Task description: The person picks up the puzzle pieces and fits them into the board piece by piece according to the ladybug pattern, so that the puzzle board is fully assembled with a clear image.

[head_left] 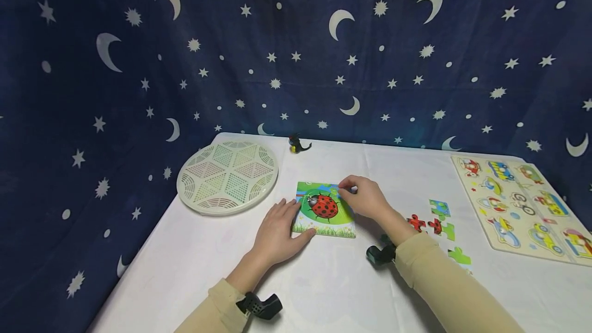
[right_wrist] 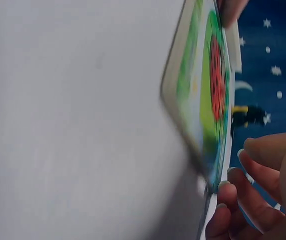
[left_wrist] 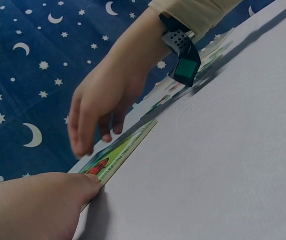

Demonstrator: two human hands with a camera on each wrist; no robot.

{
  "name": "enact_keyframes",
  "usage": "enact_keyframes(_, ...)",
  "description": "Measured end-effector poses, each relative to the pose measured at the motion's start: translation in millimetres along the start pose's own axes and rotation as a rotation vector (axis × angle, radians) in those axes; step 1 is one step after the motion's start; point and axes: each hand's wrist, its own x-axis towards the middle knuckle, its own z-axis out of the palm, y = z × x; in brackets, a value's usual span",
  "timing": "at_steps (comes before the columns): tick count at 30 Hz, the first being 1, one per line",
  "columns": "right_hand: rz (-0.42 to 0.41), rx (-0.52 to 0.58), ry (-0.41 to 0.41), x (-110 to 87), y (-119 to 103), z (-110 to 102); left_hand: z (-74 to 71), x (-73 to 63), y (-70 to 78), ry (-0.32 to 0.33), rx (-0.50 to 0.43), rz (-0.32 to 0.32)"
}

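A square ladybug puzzle board lies on the white table, green and blue with a red spotted ladybug in the middle. My left hand rests along its left side, fingers extended, with the thumb on the near edge. At the far right corner is my right hand, its thumb and forefinger close together over the rim. The right wrist view shows the right hand's fingers bent loosely with nothing between them. Beyond the left thumb, the left wrist view shows the board edge-on.
Loose puzzle pieces in red and green lie right of the board, partly behind the right forearm. A wooden vehicle puzzle occupies the table's right side. At the left is a round patterned tray; a small black figure sits at the back.
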Motion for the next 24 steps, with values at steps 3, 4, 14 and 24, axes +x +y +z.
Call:
enact_keyframes(3,0.027,-0.001,0.006,-3.7,10.5,-9.1,0.4,-0.5,-0.5,0.003,0.000,-0.002)
enact_keyframes(4,0.033,-0.002,0.009,-5.3,14.5,-12.3,0.6,-0.7,-0.8,-0.001,0.002,-0.005)
enact_keyframes(14,0.076,-0.030,0.018,-20.3,57.8,-45.5,-1.0,0.8,-0.7,-0.009,0.000,-0.011)
enact_keyframes(24,0.185,-0.074,-0.024,-39.6,90.6,-88.2,-1.4,-0.3,0.6,-0.008,0.001,-0.011)
